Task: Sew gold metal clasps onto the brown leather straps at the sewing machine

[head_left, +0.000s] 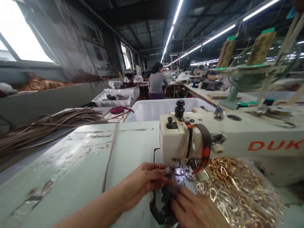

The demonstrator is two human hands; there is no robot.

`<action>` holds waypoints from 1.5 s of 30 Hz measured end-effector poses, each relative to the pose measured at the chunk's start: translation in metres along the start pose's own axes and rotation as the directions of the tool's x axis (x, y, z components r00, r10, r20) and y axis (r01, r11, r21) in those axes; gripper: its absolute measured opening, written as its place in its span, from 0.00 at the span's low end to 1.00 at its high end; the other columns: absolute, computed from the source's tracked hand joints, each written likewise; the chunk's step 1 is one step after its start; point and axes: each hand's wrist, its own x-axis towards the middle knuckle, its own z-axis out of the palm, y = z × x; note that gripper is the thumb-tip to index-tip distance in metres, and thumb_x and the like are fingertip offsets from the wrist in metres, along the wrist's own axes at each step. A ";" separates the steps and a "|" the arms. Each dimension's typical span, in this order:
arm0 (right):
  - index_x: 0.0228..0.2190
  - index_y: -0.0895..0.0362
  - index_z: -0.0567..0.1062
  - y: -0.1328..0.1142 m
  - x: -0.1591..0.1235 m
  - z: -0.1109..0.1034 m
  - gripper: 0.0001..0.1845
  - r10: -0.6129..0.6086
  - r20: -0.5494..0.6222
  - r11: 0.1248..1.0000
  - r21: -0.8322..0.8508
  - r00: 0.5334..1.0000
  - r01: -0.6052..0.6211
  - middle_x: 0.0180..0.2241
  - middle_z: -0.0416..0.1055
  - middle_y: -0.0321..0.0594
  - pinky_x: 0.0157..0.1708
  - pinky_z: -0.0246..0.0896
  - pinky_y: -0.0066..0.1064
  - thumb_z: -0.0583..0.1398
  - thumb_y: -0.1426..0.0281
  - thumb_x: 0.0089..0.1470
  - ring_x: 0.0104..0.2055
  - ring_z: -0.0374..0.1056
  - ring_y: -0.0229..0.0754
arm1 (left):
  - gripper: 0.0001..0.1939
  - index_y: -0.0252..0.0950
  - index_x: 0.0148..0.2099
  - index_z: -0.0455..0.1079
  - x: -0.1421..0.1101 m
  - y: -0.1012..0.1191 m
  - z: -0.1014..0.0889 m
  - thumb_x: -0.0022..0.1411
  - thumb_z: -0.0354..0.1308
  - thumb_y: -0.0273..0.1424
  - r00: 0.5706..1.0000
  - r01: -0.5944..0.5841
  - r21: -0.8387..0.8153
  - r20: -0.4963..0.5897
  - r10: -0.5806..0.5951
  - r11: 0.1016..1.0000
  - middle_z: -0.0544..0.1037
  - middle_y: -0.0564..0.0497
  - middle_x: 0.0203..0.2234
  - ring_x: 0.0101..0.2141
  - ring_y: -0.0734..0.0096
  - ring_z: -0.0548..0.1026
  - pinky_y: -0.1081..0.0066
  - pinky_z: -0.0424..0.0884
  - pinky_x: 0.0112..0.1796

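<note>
A cream sewing machine (174, 139) stands over the pale green table, its needle area lit from above. My left hand (144, 180) is just left of the needle plate (180, 177), thumb and fingers pinched together at a narrow brown strap (174, 182). My right hand (192, 207) is closer to me, its fingers closed on the same strap by the plate's front edge. Fingers cover most of the strap. A brown and orange band (205, 145) loops down from the machine head. Right of the plate lies a clear bag of gold metal hooks (232, 180).
A long thin strip (110, 155) lies across the table (90, 171). Many brown straps (47, 129) are heaped at left, near a maroon roll (117, 110). Behind the machine stands a white bin (147, 106). Thread cones (261, 47) rise at right. A person (156, 82) sits farther back.
</note>
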 end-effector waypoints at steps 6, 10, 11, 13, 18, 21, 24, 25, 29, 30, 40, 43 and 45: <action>0.29 0.58 0.72 0.006 0.001 -0.007 0.09 0.016 0.119 0.997 0.069 0.993 -0.025 0.29 0.74 0.37 0.15 0.54 0.27 0.56 0.82 0.48 0.33 0.70 0.43 | 0.20 0.30 0.52 0.64 -0.007 0.002 -0.003 0.57 0.60 0.30 0.981 -0.138 0.341 0.175 0.082 0.930 0.74 0.42 0.41 0.40 0.63 0.75 0.70 0.68 0.38; 0.33 0.54 0.74 0.020 0.003 -0.031 0.15 0.050 0.380 0.940 0.295 0.924 -0.172 0.35 0.75 0.31 0.30 0.66 0.26 0.58 0.83 0.44 0.39 0.70 0.41 | 0.22 0.38 0.54 0.67 -0.018 -0.003 -0.001 0.56 0.59 0.31 0.925 -0.373 0.846 0.305 0.228 0.381 0.74 0.45 0.45 0.46 0.56 0.71 0.59 0.66 0.48; 0.35 0.51 0.75 0.024 0.003 -0.037 0.18 0.065 0.438 0.901 0.360 0.897 -0.241 0.37 0.75 0.29 0.35 0.66 0.26 0.58 0.83 0.43 0.40 0.71 0.39 | 0.25 0.40 0.55 0.67 -0.020 -0.007 -0.001 0.54 0.61 0.33 0.910 -0.394 0.889 0.343 0.233 0.231 0.72 0.45 0.49 0.50 0.52 0.68 0.54 0.62 0.52; 0.38 0.45 0.75 0.033 0.001 -0.045 0.24 0.150 0.501 0.826 0.410 0.852 -0.387 0.38 0.75 0.24 0.40 0.65 0.25 0.56 0.84 0.44 0.39 0.71 0.35 | 0.36 0.40 0.60 0.63 -0.022 -0.018 -0.003 0.50 0.65 0.42 0.898 -0.420 0.906 0.407 0.169 0.048 0.64 0.42 0.58 0.56 0.42 0.60 0.47 0.56 0.56; 0.37 0.47 0.77 0.044 0.000 -0.044 0.20 0.386 0.413 0.823 0.251 0.825 -0.510 0.41 0.75 0.31 0.42 0.64 0.30 0.56 0.80 0.47 0.42 0.71 0.41 | 0.30 0.42 0.66 0.51 -0.010 -0.052 -0.021 0.64 0.52 0.40 0.859 -0.480 0.872 0.490 0.150 -0.099 0.57 0.40 0.62 0.62 0.41 0.49 0.42 0.53 0.56; 0.36 0.50 0.77 0.047 0.003 -0.041 0.16 0.380 0.384 0.837 0.243 0.841 -0.489 0.41 0.75 0.35 0.42 0.64 0.29 0.56 0.79 0.50 0.42 0.71 0.41 | 0.28 0.42 0.67 0.49 -0.002 -0.061 -0.030 0.67 0.47 0.39 0.824 -0.519 0.845 0.534 0.187 -0.128 0.55 0.41 0.62 0.63 0.46 0.47 0.46 0.52 0.58; 0.31 0.55 0.77 0.049 0.004 -0.042 0.13 0.391 0.347 0.850 0.219 0.852 -0.479 0.38 0.75 0.37 0.41 0.63 0.29 0.55 0.80 0.50 0.41 0.70 0.41 | 0.36 0.39 0.67 0.47 -0.001 -0.060 -0.031 0.63 0.50 0.50 0.797 -0.552 0.821 0.572 0.195 -0.147 0.53 0.38 0.62 0.63 0.45 0.47 0.47 0.50 0.58; 0.29 0.56 0.76 0.049 0.004 -0.043 0.12 0.393 0.337 0.858 0.201 0.856 -0.473 0.37 0.74 0.38 0.40 0.63 0.30 0.55 0.80 0.49 0.41 0.70 0.41 | 0.39 0.38 0.67 0.47 -0.002 -0.058 -0.030 0.62 0.50 0.52 0.790 -0.560 0.815 0.580 0.198 -0.150 0.53 0.37 0.62 0.63 0.44 0.47 0.47 0.50 0.58; 0.29 0.57 0.76 0.049 0.004 -0.042 0.12 0.375 0.359 0.888 0.125 0.854 -0.443 0.35 0.74 0.40 0.39 0.62 0.30 0.55 0.80 0.49 0.40 0.69 0.42 | 0.41 0.38 0.67 0.47 -0.010 -0.049 -0.022 0.60 0.51 0.55 0.799 -0.549 0.825 0.565 0.206 -0.135 0.52 0.36 0.62 0.62 0.43 0.46 0.46 0.52 0.58; 0.30 0.57 0.76 0.049 0.004 -0.041 0.12 0.374 0.369 0.890 0.115 0.851 -0.441 0.35 0.74 0.40 0.39 0.62 0.30 0.55 0.80 0.49 0.40 0.69 0.42 | 0.42 0.38 0.67 0.48 -0.012 -0.046 -0.020 0.59 0.51 0.55 0.813 -0.536 0.833 0.553 0.185 -0.133 0.52 0.36 0.62 0.62 0.42 0.46 0.46 0.52 0.57; 0.31 0.55 0.77 0.056 0.002 -0.035 0.14 0.367 0.353 0.901 0.095 0.861 -0.423 0.37 0.75 0.39 0.41 0.62 0.32 0.55 0.81 0.47 0.42 0.69 0.45 | 0.36 0.41 0.67 0.48 -0.014 -0.042 -0.021 0.62 0.55 0.44 0.797 -0.569 0.817 0.576 0.179 -0.096 0.52 0.41 0.63 0.63 0.48 0.46 0.48 0.50 0.59; 0.32 0.54 0.76 0.055 0.002 -0.035 0.16 0.359 0.360 0.911 0.064 0.861 -0.407 0.37 0.74 0.39 0.41 0.63 0.34 0.55 0.82 0.45 0.42 0.69 0.46 | 0.42 0.38 0.67 0.48 -0.014 -0.042 -0.022 0.57 0.59 0.48 0.809 -0.560 0.820 0.572 0.140 -0.116 0.52 0.37 0.62 0.63 0.45 0.46 0.48 0.49 0.59; 0.33 0.54 0.77 0.053 0.002 -0.036 0.17 0.348 0.378 0.919 0.045 0.858 -0.392 0.38 0.74 0.40 0.41 0.63 0.33 0.54 0.82 0.44 0.42 0.69 0.46 | 0.36 0.39 0.67 0.48 -0.012 -0.043 -0.023 0.61 0.56 0.42 0.810 -0.553 0.824 0.567 0.149 -0.127 0.53 0.38 0.62 0.63 0.47 0.46 0.48 0.50 0.58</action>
